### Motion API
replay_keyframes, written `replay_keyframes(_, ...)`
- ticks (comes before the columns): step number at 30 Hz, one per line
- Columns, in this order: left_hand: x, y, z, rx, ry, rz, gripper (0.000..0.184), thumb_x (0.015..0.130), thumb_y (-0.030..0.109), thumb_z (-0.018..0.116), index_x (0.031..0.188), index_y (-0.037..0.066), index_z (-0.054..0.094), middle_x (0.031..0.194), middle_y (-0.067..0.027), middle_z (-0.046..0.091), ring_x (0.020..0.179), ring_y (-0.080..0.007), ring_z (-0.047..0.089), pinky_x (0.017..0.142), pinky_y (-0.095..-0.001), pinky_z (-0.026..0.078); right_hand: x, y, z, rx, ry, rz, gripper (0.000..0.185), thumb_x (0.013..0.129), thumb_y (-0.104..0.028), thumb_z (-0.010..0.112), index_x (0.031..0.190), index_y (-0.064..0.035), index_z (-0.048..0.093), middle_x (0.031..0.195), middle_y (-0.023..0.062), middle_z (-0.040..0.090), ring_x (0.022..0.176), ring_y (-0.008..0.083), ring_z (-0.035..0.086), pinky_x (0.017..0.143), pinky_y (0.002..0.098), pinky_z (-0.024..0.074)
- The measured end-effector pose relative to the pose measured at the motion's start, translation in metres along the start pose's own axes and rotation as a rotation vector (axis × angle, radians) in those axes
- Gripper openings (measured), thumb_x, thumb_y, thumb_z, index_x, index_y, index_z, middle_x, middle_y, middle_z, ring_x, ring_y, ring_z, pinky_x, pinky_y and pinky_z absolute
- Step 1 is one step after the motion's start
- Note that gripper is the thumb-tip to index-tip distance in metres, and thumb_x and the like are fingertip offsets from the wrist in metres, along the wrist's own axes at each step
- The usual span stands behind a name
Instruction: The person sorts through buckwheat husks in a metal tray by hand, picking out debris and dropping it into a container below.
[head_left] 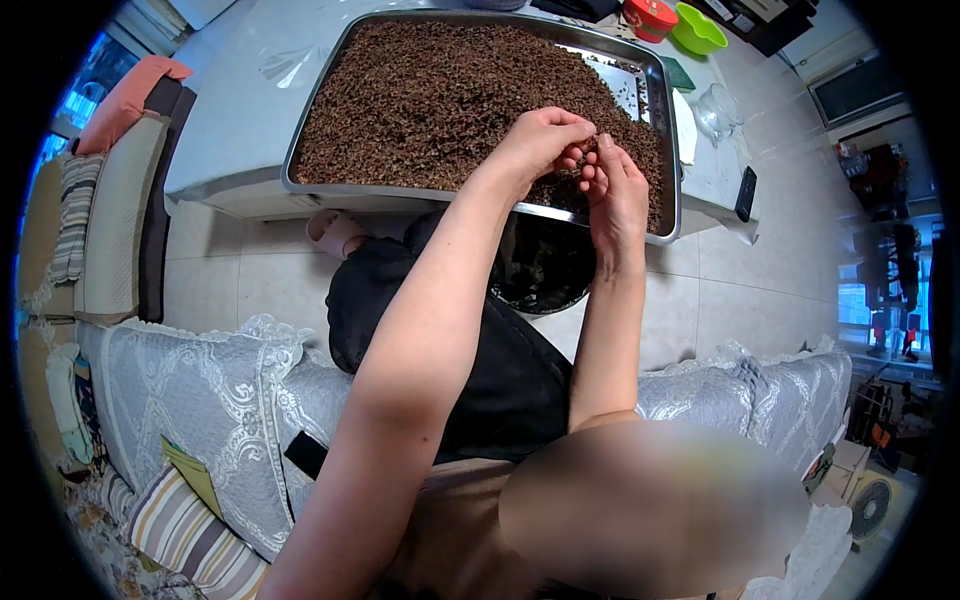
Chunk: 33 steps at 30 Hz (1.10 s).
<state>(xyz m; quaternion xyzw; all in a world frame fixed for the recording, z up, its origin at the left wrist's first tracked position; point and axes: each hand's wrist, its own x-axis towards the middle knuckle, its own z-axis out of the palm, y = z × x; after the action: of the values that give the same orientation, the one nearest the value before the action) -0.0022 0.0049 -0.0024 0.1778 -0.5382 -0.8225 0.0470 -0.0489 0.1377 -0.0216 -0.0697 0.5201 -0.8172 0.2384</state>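
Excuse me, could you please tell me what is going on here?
A seated person is bringing the fingers of their left hand and right hand together over a large rectangular metal tray. It holds a broad heap of small reddish-brown dried pieces and sits on a white table. Whatever is between the fingertips is too small to identify.

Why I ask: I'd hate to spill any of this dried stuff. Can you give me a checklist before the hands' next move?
- Both hands over the tray: ok, left hand and right hand meet above the heap.
- What the fingertips hold: cannot tell, too small.
- Heap inside the tray: ok, as far as visible.
- Tray fully supported at its near edge: cannot tell, the table beneath is hidden.
- Glass vessel away from the hands: ok, beyond the tray's right side.
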Motion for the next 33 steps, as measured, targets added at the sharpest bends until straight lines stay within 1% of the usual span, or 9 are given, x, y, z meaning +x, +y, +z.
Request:
replay_keyframes(5, -0.002, 0.0, -0.003, -0.176, 0.059, -0.052, 0.015, 0.094, 0.017, 0.062, 0.099, 0.003, 0.061, 0.085, -0.0011, 0.064, 0.071, -0.0061, 0.059, 0.064, -0.0196, 0.05, -0.002, 0.0, 0.001, 0.008, -0.001, -0.052, 0.027, 0.096, -0.023, 0.063, 0.108, 0.0, 0.061, 0.085, 0.0026, 0.064, 0.069, 0.0073, 0.058, 0.058, 0.0208, 0.0478)
replay_keyframes(6, -0.001, -0.001, -0.003, -0.158, 0.065, -0.051, 0.015, 0.094, 0.017, 0.063, 0.099, 0.003, 0.061, 0.084, -0.0012, 0.064, 0.071, -0.0061, 0.059, 0.064, -0.0195, 0.05, -0.003, -0.001, 0.002, 0.007, -0.002, -0.065, 0.028, 0.096, -0.023, 0.064, 0.11, 0.0003, 0.06, 0.086, 0.0029, 0.064, 0.07, 0.0075, 0.058, 0.059, 0.0212, 0.048)
replay_keyframes(9, 0.0, -0.002, -0.003, -0.085, 0.073, -0.052, 0.017, 0.093, 0.019, 0.065, 0.099, 0.003, 0.062, 0.083, -0.0015, 0.065, 0.072, -0.006, 0.059, 0.064, -0.0191, 0.05, 0.0, 0.002, 0.011, -0.252, 0.023, -0.24, 0.028, 0.094, -0.021, 0.065, 0.111, 0.0008, 0.061, 0.09, 0.0035, 0.065, 0.075, 0.008, 0.059, 0.061, 0.022, 0.0483)
replay_keyframes(12, 0.0, -0.002, -0.003, 0.033, 0.073, -0.03, 0.019, 0.091, 0.02, 0.068, 0.098, 0.003, 0.062, 0.08, -0.0017, 0.065, 0.071, -0.0062, 0.06, 0.063, -0.0191, 0.049, -0.001, 0.002, 0.008, -0.392, 0.012, -0.284, 0.026, 0.092, -0.018, 0.067, 0.11, 0.0003, 0.063, 0.091, 0.0036, 0.065, 0.079, 0.0081, 0.059, 0.063, 0.022, 0.0482)
replay_keyframes(17, -0.003, 0.001, 0.004, 0.203, 0.111, 0.062, 0.019, 0.09, 0.019, 0.068, 0.097, 0.002, 0.061, 0.081, -0.0034, 0.065, 0.071, -0.0087, 0.06, 0.063, -0.0213, 0.049, 0.005, 0.008, 0.0, -0.329, 0.014, -0.304, 0.019, 0.091, -0.012, 0.068, 0.105, -0.0004, 0.065, 0.087, 0.0048, 0.067, 0.076, 0.0085, 0.061, 0.062, 0.0217, 0.0505)
replay_keyframes(22, 0.001, -0.003, 0.009, 0.157, 0.155, 0.117, 0.016, 0.087, 0.011, 0.066, 0.094, 0.0, 0.058, 0.081, -0.007, 0.063, 0.069, -0.0116, 0.059, 0.061, -0.0244, 0.05, 0.004, 0.015, 0.008, -0.375, 0.09, -0.426, 0.015, 0.092, -0.008, 0.065, 0.102, 0.0016, 0.064, 0.086, 0.0059, 0.067, 0.073, 0.0094, 0.063, 0.062, 0.0225, 0.0538)
replay_keyframes(28, 0.002, -0.005, 0.007, 0.12, 0.141, 0.155, 0.014, 0.085, 0.006, 0.065, 0.091, -0.001, 0.055, 0.079, -0.0082, 0.061, 0.066, -0.013, 0.059, 0.059, -0.026, 0.05, 0.001, 0.013, 0.013, -0.331, 0.097, -0.395, 0.012, 0.092, -0.005, 0.063, 0.101, 0.0038, 0.061, 0.083, 0.0071, 0.066, 0.07, 0.0117, 0.065, 0.064, 0.0242, 0.0563)
replay_keyframes(31, 0.004, -0.006, 0.006, 0.081, 0.138, 0.158, 0.014, 0.085, 0.006, 0.066, 0.091, -0.001, 0.056, 0.079, -0.0076, 0.061, 0.067, -0.013, 0.059, 0.059, -0.0254, 0.05, 0.002, 0.01, 0.009, -0.326, 0.051, -0.373, 0.013, 0.092, -0.006, 0.062, 0.1, 0.0042, 0.06, 0.089, 0.0095, 0.066, 0.074, 0.013, 0.065, 0.066, 0.026, 0.0574)
replay_keyframes(33, 0.005, -0.005, 0.003, 0.09, 0.167, 0.161, 0.014, 0.085, 0.006, 0.067, 0.092, 0.0, 0.056, 0.079, -0.007, 0.062, 0.068, -0.0127, 0.06, 0.061, -0.0247, 0.051, 0.002, 0.007, 0.005, -0.122, 0.05, -0.257, 0.013, 0.092, -0.006, 0.062, 0.1, 0.0041, 0.059, 0.095, 0.0113, 0.065, 0.079, 0.0138, 0.066, 0.068, 0.0274, 0.0581)
